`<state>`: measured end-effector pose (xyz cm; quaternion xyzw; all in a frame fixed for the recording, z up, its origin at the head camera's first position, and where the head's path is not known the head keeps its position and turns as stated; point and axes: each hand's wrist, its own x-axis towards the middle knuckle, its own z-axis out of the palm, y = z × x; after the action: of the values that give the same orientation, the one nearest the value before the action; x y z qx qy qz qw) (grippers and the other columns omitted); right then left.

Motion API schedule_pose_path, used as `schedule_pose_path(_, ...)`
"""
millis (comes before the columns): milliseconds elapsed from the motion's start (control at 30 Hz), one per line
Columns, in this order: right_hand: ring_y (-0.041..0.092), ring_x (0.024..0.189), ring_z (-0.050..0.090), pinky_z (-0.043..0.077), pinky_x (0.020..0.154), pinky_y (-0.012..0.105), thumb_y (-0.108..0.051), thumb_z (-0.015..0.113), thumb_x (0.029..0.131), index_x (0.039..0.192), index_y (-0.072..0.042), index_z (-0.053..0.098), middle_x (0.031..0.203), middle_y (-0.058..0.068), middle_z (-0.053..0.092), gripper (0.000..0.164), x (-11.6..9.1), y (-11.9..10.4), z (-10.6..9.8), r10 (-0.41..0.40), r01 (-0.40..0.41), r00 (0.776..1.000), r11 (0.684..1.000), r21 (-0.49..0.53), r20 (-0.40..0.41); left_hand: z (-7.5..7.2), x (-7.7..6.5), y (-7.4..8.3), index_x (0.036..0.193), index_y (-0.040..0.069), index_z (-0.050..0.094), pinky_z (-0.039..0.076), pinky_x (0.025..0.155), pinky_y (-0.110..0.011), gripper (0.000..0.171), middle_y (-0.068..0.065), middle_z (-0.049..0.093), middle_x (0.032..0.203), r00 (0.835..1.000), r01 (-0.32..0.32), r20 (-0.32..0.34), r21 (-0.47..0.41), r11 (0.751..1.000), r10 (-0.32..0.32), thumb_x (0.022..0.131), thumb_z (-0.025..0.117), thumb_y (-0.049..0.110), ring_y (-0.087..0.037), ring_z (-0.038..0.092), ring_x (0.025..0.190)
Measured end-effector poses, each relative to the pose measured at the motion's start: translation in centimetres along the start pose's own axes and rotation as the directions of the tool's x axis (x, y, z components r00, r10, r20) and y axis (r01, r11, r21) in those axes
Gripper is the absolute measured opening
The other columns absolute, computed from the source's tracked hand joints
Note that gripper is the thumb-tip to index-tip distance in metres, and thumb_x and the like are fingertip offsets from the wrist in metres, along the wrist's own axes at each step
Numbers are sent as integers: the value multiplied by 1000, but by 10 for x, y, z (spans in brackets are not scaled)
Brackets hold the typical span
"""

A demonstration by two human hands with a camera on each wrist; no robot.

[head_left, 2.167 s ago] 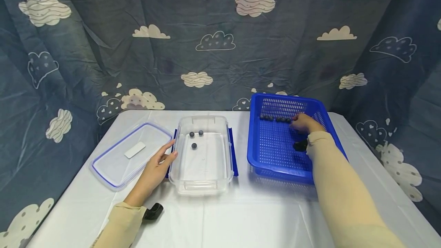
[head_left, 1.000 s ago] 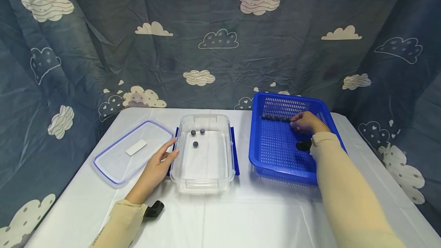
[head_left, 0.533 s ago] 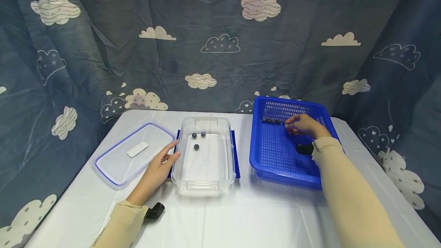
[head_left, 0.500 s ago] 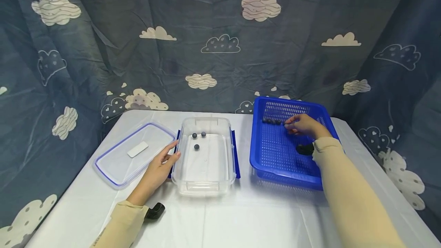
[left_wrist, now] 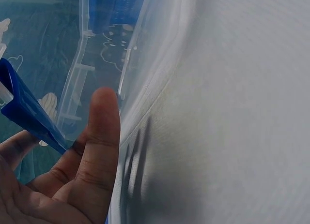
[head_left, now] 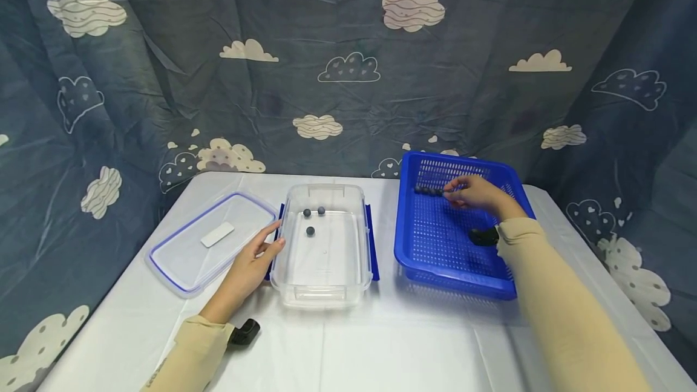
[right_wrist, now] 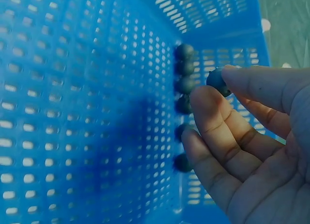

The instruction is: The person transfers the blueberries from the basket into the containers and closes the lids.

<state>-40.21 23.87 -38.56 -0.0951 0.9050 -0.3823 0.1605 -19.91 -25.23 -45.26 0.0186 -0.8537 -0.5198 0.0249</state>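
Your right hand [head_left: 474, 193] pinches a blueberry [right_wrist: 220, 82] between its fingertips inside the blue basket [head_left: 452, 274], close to the far wall. The berry is round with no clear long axis, and you cannot tell which way its crown points. Just beside your fingers, a row of blueberries [right_wrist: 184, 84] runs along the basket's far wall, four packed together and two spaced apart. The basket's long axis runs from its near rim to its far rim, its slotted floor stretching from the row toward you. Left of the basket stands the clear container [head_left: 327, 259], its long axis also running near to far, three dark berries [head_left: 310, 231] in its far half. Your left hand [head_left: 249, 268] touches its left side, thumb and fingers apart. Farther left of the basket, the lid [head_left: 204, 259] lies slanted. A strip of white tablecloth [head_left: 392, 337] separates the container from the basket's left rim, and more cloth spreads before the basket's near rim
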Motion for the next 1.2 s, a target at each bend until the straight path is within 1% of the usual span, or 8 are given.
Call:
schedule_pose_path(200,34,111,70,58,103,51,-23,63,110,134,2,61,122,22,69,34,-1,-16,3,-45,45,999,999,-16,-6,0,1,0,164,32,45,46,114,-60,57,-19,74,134,1000,-4,-3,-1,1000,4,111,57,46,-38,63,136)
schedule_pose_path(367,39,119,69,56,107,56,-24,63,110,137,0,61,128,25,68,36,-5,-35,6,-87,87,996,995,-43,-3,0,1,1,164,31,45,47,113,-59,57,-19,75,133,1000,-6,-4,2,1000,6,111,57,45,-37,64,134)
schedule_pose_path(467,38,117,70,58,105,52,-24,62,110,138,-1,60,129,25,68,36,-6,-46,9,-112,112,994,993,-45,1,0,2,1,164,31,44,48,113,-58,56,-19,75,132,1000,-7,-4,1,1000,7,111,57,45,-37,64,133)
schedule_pose_path(633,26,104,72,58,87,34,-27,65,109,135,-5,64,123,20,72,34,-7,-66,12,-148,148,989,988,-53,-6,-1,2,2,164,31,45,47,113,-57,56,-18,75,132,1000,-7,-3,-5,1000,7,111,57,45,-36,64,133)
schedule_pose_path(700,22,100,71,55,80,31,-29,66,109,134,-6,65,119,18,73,34,-8,-74,13,-167,166,986,984,-61,-3,-1,2,3,164,31,45,47,113,-57,56,-19,75,132,1000,-6,-3,-7,1000,6,111,57,44,-36,64,133)
schedule_pose_path(800,25,96,69,54,76,31,-29,66,108,133,-6,65,113,17,73,34,-9,-83,14,-191,191,982,979,-71,10,-1,2,3,164,31,45,47,113,-58,56,-19,75,132,1000,-7,-4,-6,1000,7,111,57,44,-37,64,134)
schedule_pose_path(1033,22,99,70,58,82,26,-25,66,109,136,-3,64,116,19,71,35,-10,-104,23,-251,253,967,965,-64,40,1,0,2,165,30,44,44,117,-60,56,-20,73,136,1000,0,1,-10,1000,0,111,57,44,-39,61,138)
schedule_pose_path(1200,30,102,71,57,78,22,-20,67,107,134,-2,65,111,19,74,32,-11,-121,33,-280,283,958,958,-47,59,1,-1,1,165,31,44,43,118,-61,57,-20,71,139,1000,4,3,-9,1000,-4,111,57,45,-40,60,140)
